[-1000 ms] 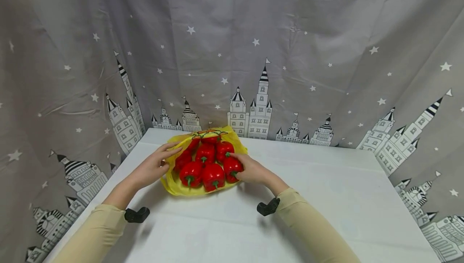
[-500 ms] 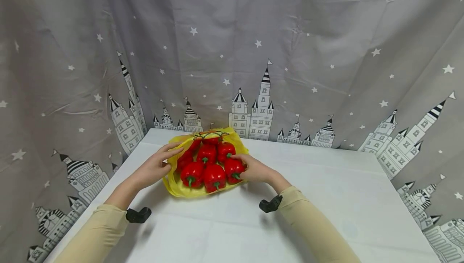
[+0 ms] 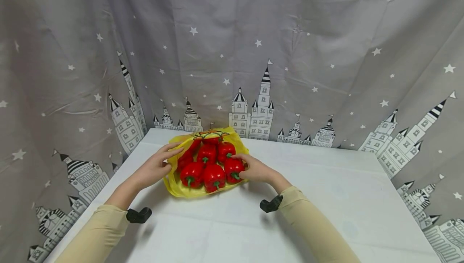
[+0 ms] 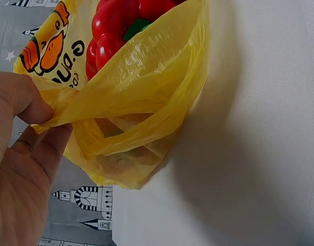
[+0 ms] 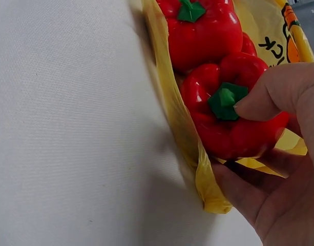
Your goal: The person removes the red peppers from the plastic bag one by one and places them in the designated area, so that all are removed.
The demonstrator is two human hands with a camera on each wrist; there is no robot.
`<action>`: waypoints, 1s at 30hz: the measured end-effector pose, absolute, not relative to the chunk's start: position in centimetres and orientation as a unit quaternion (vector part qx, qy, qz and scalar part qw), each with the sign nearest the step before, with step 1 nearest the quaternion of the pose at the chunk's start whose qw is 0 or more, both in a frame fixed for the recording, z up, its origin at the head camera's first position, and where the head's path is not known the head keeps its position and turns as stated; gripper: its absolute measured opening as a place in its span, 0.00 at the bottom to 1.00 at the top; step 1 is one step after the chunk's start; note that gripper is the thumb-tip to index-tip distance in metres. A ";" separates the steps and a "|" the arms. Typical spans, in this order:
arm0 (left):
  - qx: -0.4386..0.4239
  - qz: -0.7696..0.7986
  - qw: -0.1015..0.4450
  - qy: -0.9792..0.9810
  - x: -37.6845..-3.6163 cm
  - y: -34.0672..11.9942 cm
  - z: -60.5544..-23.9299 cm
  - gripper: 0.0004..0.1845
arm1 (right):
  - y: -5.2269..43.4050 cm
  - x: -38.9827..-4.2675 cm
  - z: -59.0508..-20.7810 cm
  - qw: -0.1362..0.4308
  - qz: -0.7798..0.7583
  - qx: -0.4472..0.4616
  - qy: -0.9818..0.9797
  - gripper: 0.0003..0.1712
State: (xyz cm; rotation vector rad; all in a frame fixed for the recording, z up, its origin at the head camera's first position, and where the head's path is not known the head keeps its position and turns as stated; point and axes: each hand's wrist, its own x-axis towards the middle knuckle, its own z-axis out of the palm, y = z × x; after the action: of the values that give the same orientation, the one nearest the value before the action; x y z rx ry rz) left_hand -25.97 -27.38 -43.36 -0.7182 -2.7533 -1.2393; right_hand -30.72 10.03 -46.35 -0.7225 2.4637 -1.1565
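A grey curtain [image 3: 326, 33] printed with stars and castles hangs behind the white table [image 3: 326, 214]. Near the table's far left corner lies a yellow plastic bag [image 3: 174, 184], its mouth open toward the person, full of red peppers [image 3: 204, 166]. The left hand [image 3: 154, 166] pinches the bag's left rim between thumb and fingers. The right hand [image 3: 253, 168], nearer the fruit, curls its grip round the rightmost pepper [image 5: 228, 118], whose stem points toward the table's near edge.

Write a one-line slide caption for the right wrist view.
Right hand grips a red bell pepper at the edge of a yellow plastic bag on a white table.
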 end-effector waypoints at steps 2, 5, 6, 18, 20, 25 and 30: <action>-0.231 -0.399 0.021 -0.887 -26.0 -27.4 -43.4 0.35 | 10.1 -30.7 -46.5 0.159 -0.408 -0.252 0.863 0.40; -0.229 -0.397 0.022 -0.888 -25.9 -27.4 -43.4 0.34 | 10.1 -30.7 -46.6 0.155 -0.414 -0.248 0.862 0.39; -0.227 -0.396 0.021 -0.889 -25.9 -27.4 -43.4 0.34 | 10.1 -30.7 -46.6 0.154 -0.417 -0.247 0.861 0.39; -0.205 -0.405 0.004 -0.891 -26.0 -27.4 -43.6 0.33 | 10.4 -30.4 -46.7 0.146 -0.430 -0.246 0.856 0.36; -0.205 -0.408 0.002 -0.890 -26.0 -27.4 -43.6 0.33 | 10.5 -30.3 -46.6 0.142 -0.432 -0.246 0.856 0.36; -0.206 -0.407 0.004 -0.890 -25.9 -27.4 -43.6 0.33 | 10.8 -30.2 -46.3 0.143 -0.444 -0.241 0.851 0.37; -0.207 -0.408 0.005 -0.889 -25.9 -27.4 -43.5 0.33 | 11.6 -29.9 -45.7 0.145 -0.459 -0.235 0.845 0.36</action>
State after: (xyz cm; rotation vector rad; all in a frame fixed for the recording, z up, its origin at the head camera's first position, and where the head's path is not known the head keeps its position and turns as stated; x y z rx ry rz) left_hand -25.90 -27.42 -43.49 -0.6485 -2.7839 -1.2786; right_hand -29.92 11.60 -45.66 -0.6767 2.4343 -1.3215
